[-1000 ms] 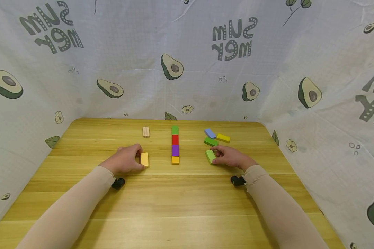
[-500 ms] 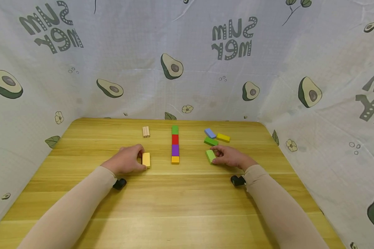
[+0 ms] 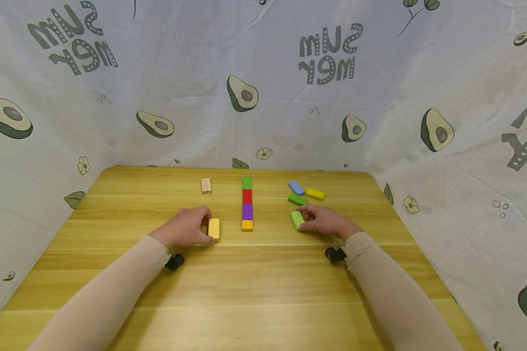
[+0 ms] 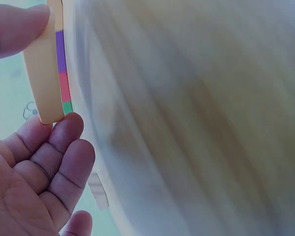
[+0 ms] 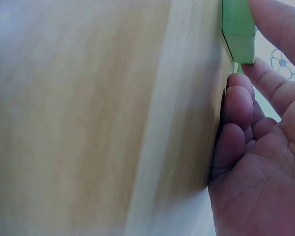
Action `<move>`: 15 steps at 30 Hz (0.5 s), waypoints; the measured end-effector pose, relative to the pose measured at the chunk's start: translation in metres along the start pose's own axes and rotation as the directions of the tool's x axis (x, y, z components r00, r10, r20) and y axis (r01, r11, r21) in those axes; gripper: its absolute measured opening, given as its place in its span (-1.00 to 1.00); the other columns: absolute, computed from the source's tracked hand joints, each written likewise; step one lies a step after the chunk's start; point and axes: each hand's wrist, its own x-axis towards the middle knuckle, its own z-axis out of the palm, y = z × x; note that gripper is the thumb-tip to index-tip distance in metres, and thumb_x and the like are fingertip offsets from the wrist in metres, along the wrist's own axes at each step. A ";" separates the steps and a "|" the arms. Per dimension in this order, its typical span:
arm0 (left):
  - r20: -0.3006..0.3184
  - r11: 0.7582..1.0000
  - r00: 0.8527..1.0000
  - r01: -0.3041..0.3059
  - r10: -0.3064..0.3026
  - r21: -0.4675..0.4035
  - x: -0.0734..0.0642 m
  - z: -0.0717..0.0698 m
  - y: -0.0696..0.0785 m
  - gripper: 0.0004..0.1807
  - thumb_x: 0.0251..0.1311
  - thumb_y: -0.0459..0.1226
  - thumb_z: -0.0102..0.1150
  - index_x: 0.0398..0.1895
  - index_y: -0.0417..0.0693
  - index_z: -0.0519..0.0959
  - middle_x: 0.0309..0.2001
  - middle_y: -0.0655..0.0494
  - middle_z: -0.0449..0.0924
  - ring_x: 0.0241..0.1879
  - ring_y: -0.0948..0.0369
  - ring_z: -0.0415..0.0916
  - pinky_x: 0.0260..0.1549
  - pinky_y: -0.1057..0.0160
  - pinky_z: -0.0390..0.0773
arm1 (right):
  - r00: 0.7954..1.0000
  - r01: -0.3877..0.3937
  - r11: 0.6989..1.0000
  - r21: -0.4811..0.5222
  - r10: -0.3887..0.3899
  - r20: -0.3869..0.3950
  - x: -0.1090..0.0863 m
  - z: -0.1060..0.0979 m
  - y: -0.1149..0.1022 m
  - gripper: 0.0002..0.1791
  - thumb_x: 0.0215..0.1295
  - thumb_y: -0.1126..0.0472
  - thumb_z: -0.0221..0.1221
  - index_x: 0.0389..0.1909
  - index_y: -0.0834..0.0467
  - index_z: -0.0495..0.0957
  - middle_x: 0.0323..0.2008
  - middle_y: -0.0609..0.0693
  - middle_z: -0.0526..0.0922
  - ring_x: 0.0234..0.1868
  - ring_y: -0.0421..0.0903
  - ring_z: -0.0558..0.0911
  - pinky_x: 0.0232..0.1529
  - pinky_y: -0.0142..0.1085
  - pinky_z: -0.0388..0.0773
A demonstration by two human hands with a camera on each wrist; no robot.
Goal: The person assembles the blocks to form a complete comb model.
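Note:
My left hand (image 3: pixel 185 228) pinches a pale yellow wooden block (image 3: pixel 213 229) by its two ends, thumb at the near end and fingertips at the far one. In the left wrist view this yellow block (image 4: pixel 43 81) looks lifted off the tabletop. A straight row of blocks stands to its right: orange (image 3: pixel 247 225) nearest, then purple (image 3: pixel 247 212), red (image 3: pixel 247 196) and green (image 3: pixel 247 183). On the right, my right hand (image 3: pixel 327 221) holds a light green block (image 3: pixel 296 220) by its ends, low on the table. The right wrist view shows a fingertip against that light green block (image 5: pixel 238 22).
Behind the right hand lie a darker green block (image 3: pixel 297 199), a blue block (image 3: pixel 296 187) and a yellow block (image 3: pixel 314 194). Plain wood blocks (image 3: pixel 206 185) sit at the back left. A printed cloth (image 3: pixel 193 73) hangs around the wooden table (image 3: pixel 228 292).
My left hand has shifted to the right and slightly nearer with the pale yellow block, closer to the row. The right hand and its light green block have stayed in place.

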 end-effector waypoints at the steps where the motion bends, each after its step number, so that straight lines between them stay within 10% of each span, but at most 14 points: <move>1: -0.001 1.000 1.000 -0.009 0.009 0.000 0.000 0.001 0.002 -0.36 0.06 0.07 0.54 0.08 -0.09 0.54 -0.13 0.17 0.66 -0.18 0.21 0.52 0.21 -0.13 0.34 | 1.000 0.001 1.000 0.002 -0.001 -0.001 0.000 0.000 0.000 -0.28 0.44 0.14 0.34 0.49 0.33 0.33 -0.14 0.07 0.40 -0.14 -0.02 0.37 -0.07 -0.17 0.34; 15: 0.016 0.999 0.999 -0.050 0.050 -0.013 0.003 0.013 0.033 -0.41 0.01 0.07 0.56 0.00 -0.01 0.55 -0.23 0.25 0.63 -0.22 0.21 0.50 0.35 -0.11 0.26 | 1.000 0.001 1.000 0.001 -0.001 -0.009 0.000 0.001 0.001 -0.28 0.45 0.14 0.34 0.50 0.32 0.33 -0.13 0.07 0.39 -0.12 -0.01 0.37 -0.07 -0.17 0.34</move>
